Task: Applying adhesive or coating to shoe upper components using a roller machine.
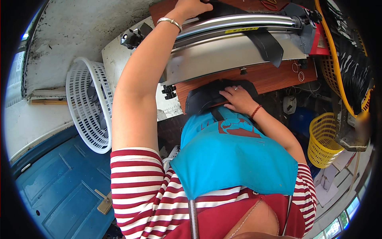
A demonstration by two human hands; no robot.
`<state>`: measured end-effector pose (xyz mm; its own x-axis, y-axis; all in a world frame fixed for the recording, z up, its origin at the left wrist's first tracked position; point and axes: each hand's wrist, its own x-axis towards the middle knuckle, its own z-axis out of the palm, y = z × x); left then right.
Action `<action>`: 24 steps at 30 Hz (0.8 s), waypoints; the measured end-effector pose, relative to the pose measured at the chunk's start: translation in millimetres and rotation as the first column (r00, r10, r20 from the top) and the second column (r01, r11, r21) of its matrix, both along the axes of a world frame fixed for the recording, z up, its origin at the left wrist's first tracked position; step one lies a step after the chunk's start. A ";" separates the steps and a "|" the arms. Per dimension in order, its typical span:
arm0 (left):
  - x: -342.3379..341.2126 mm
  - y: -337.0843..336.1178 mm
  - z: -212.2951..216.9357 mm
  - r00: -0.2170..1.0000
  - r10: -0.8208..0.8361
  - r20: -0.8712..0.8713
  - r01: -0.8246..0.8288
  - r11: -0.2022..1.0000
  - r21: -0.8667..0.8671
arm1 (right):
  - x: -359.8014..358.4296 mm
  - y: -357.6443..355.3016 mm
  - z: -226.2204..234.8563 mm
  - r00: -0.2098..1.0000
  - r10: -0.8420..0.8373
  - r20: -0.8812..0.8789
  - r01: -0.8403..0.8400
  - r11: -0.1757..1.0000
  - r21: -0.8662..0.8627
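Observation:
My left hand [191, 8] reaches past the metal rollers [238, 20] of a long machine, partly cut off by the top edge. Its fingers curl closed at the end of a flat black piece [225, 8], of fabric or leather. Fingers spread, my right hand [238, 99] lies flat on some curved black pieces [203, 95] at the near table edge, against my blue apron [234, 159]. Another black strip [267, 47] with a pointed end hangs from under the rollers over the pale metal plate [211, 59].
A white plastic basket [89, 105] with grey pieces stands left. At far right, a yellow-rimmed basket [338, 59] holds many black strips; a smaller yellow basket [324, 139] is below it. The brown tabletop [274, 77] carries the machine. A blue door [63, 179] is lower left.

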<state>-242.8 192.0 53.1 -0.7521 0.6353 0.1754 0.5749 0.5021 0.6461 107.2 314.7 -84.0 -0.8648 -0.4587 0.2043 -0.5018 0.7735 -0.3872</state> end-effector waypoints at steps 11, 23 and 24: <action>1.1 -11.5 83.0 0.744 0.176 0.645 -0.453 0.842 0.293 | 7.3 7.1 63.1 0.998 -0.044 -0.034 0.033 0.962 -0.272; 16.3 0.2 -12.4 0.956 -0.267 0.120 0.290 0.921 -0.261 | -50.4 51.2 128.9 0.844 -0.441 -0.305 0.423 0.897 -0.127; 12.0 2.8 -10.9 0.958 -0.244 0.151 0.274 0.933 -0.234 | -54.7 44.1 123.7 0.832 -0.455 -0.317 0.413 0.890 -0.193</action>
